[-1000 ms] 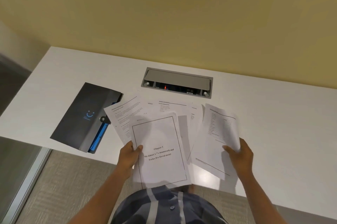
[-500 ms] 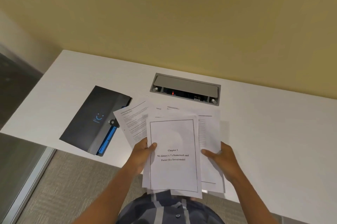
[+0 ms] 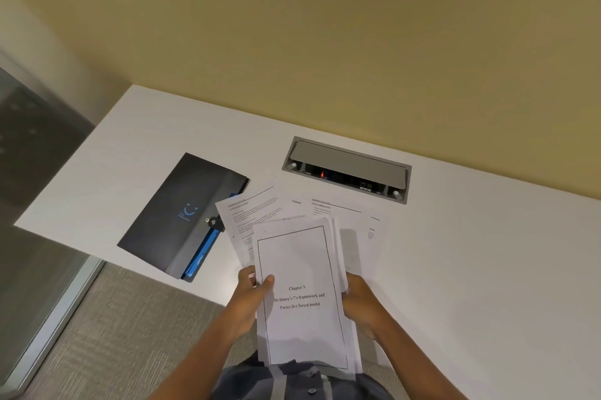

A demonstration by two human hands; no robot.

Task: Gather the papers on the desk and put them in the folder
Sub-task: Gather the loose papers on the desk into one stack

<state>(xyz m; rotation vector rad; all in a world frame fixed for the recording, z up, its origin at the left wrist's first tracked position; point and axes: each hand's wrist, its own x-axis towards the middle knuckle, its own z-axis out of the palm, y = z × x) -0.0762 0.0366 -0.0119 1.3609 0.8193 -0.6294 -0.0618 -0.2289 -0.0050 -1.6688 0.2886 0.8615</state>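
Note:
Both hands hold a stack of white papers (image 3: 300,272) over the desk's front edge; its top sheet has a framed border and the title "Chapter 3". My left hand (image 3: 252,294) grips the stack's left side, thumb on top. My right hand (image 3: 359,302) grips the right side, fingers partly hidden behind the sheets. More printed sheets (image 3: 257,214) lie loose on the desk behind the stack, one angled left, others (image 3: 338,214) toward the right. A dark folder (image 3: 182,214) with a blue smile logo and blue inner edge lies closed to the left, touching the angled sheet.
A grey cable box (image 3: 346,168) with a red light is set into the white desk (image 3: 471,253) behind the papers. A yellow wall rises beyond. Carpet floor and a glass partition (image 3: 35,204) lie at the left, below the desk's edge.
My right hand has brought its sheets leftward under the Chapter 3 page, merging them into one stack held by both hands. The stack has narrowed and squared up.

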